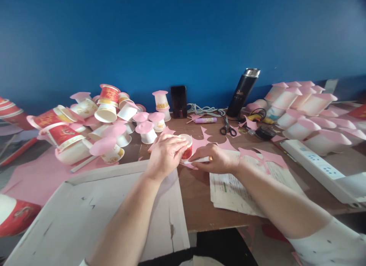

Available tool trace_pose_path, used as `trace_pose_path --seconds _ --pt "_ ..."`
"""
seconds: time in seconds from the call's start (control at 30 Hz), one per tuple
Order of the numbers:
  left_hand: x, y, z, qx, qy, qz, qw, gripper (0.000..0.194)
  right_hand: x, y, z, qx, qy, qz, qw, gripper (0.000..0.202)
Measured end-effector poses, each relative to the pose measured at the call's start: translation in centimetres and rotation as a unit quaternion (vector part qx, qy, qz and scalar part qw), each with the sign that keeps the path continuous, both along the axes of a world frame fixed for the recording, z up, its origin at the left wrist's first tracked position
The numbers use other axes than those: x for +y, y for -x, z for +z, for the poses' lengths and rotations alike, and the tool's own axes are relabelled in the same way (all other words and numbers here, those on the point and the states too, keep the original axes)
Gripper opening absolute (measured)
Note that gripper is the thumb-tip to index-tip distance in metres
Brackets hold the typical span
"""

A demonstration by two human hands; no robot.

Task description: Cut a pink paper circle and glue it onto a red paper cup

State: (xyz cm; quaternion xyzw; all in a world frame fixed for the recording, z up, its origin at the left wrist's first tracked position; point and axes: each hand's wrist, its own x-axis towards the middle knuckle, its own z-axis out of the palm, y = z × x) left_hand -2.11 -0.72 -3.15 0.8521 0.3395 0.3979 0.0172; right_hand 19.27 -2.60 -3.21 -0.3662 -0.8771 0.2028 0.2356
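My left hand (167,153) is wrapped round the left side of a red and white paper cup (187,153), which stands on the tabletop near pink paper. A slim white pen-like tool (203,159) with an orange end lies in the closed fingers of my right hand (215,158). Its tip points left, by the cup's base; whether it touches the cup or the paper I cannot tell. Scraps of cut pink paper (227,144) lie just beyond my right hand.
Paper cups with pink paper tops pile up at left (107,112) and right (303,130). A phone (178,102), a black flask (243,92), scissors (228,128) and a purple glue stick (205,120) stand behind. Cardboard (114,208), written sheets (231,191) and a power strip (314,163) lie nearer.
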Motion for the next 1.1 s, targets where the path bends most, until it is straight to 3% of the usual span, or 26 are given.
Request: trace_pose_path --seconds 0.5,0.73,1.1 --pt "0.4 -0.1 -0.3 0.007 -0.051 0.006 0.999 0.02 1.5 -2.0 0.8 0.066 0.125 -0.071 0.987 0.019" --pt "0.3 -0.2 -0.1 0.012 -0.058 0.009 0.998 0.019 2.4 -2.6 0.2 0.092 0.174 -0.162 0.967 0.023" --pt "0.2 -0.1 -0.2 0.012 -0.061 0.019 0.998 0.019 3.7 -2.2 -1.0 0.137 0.197 -0.232 0.943 0.026"
